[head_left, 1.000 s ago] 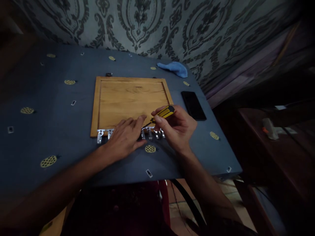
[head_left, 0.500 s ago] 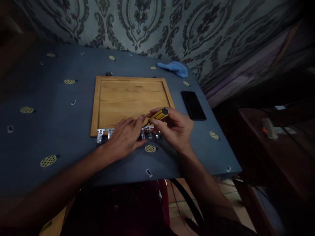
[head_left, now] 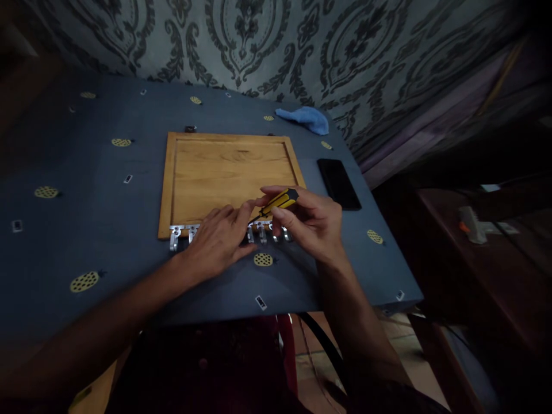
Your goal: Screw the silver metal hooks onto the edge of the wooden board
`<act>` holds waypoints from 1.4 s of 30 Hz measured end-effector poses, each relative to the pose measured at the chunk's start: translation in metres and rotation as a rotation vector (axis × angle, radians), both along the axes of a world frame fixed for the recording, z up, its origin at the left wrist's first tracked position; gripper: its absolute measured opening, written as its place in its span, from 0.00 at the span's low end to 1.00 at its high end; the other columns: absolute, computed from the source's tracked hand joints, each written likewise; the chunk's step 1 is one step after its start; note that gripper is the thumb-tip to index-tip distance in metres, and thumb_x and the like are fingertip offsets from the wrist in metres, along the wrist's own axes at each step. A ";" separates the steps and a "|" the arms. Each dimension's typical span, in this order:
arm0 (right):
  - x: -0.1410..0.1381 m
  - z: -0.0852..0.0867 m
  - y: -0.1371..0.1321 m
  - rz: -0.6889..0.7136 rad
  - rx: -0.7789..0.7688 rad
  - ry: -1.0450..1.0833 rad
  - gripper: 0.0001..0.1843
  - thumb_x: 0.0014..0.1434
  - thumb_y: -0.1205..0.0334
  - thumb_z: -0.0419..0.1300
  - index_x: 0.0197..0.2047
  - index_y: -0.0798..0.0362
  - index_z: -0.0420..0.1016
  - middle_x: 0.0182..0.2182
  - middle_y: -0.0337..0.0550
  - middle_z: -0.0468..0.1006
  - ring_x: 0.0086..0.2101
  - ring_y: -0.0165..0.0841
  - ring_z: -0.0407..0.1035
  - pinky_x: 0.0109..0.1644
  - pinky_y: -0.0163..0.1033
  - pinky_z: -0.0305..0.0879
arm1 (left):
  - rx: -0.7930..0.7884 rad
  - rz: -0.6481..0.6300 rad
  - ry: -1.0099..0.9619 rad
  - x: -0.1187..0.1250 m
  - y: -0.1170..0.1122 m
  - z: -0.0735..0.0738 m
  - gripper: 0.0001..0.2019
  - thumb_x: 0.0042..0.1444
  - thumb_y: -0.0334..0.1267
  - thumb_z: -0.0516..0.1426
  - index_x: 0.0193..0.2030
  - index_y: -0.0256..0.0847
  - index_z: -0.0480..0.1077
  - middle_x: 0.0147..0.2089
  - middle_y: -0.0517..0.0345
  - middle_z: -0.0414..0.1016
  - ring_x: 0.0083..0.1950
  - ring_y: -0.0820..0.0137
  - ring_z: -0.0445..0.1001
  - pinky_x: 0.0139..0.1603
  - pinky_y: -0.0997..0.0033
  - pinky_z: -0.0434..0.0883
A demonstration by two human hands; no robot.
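A framed wooden board lies flat, with a metal hook rail along its near edge. Several curved silver hooks hang from the rail toward me. My left hand rests over the middle of the rail, fingers stretched out and thumb apart, covering part of it. Between the thumb and fingers of my right hand is a yellow and black screwdriver. It slants down to the left toward the rail. Its tip is by my left index finger, and I cannot tell whether it sits in a screw.
The board lies on a table with a blue pineapple-print cloth. A black phone lies right of the board, and a blue rag behind it. Small dark pieces, one a black bracket, show at the board's far edge. A patterned curtain hangs behind.
My right hand has shifted slightly right and its fingers have loosened around the screwdriver handle. More hooks at the rail's right end now show. My left hand stays where it was.
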State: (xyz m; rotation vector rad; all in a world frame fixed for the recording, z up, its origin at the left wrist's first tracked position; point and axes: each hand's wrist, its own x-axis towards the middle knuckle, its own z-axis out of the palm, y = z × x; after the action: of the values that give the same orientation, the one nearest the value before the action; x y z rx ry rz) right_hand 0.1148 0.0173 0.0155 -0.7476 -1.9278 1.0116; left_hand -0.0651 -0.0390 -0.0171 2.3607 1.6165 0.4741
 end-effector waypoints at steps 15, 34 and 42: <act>-0.007 -0.004 -0.002 -0.186 -0.020 0.233 0.10 0.62 0.53 0.65 0.43 0.49 0.79 0.35 0.40 0.83 0.19 0.24 0.69 0.22 0.33 0.69 | -0.038 0.003 0.018 0.000 0.000 0.005 0.35 0.59 0.43 0.64 0.67 0.35 0.53 0.49 0.46 0.77 0.54 0.54 0.75 0.54 0.55 0.70; -0.011 -0.009 -0.002 -0.065 -0.014 0.148 0.08 0.64 0.57 0.63 0.43 0.51 0.78 0.27 0.33 0.77 0.20 0.23 0.71 0.24 0.31 0.68 | -0.074 -0.014 0.016 0.001 0.001 0.009 0.35 0.60 0.42 0.63 0.67 0.33 0.52 0.54 0.41 0.76 0.58 0.51 0.73 0.57 0.50 0.70; -0.006 -0.005 -0.002 -0.001 0.018 0.065 0.11 0.64 0.57 0.62 0.47 0.52 0.79 0.32 0.36 0.81 0.21 0.23 0.72 0.27 0.32 0.71 | -0.042 -0.021 0.040 0.000 0.001 0.004 0.35 0.60 0.43 0.63 0.66 0.32 0.53 0.54 0.40 0.76 0.57 0.50 0.73 0.56 0.51 0.70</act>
State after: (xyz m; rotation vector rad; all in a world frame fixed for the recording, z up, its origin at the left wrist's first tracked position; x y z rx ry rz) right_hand 0.1088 0.0156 0.0104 -0.6971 -1.8788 1.0049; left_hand -0.0652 -0.0385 -0.0131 2.3680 1.6011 0.3878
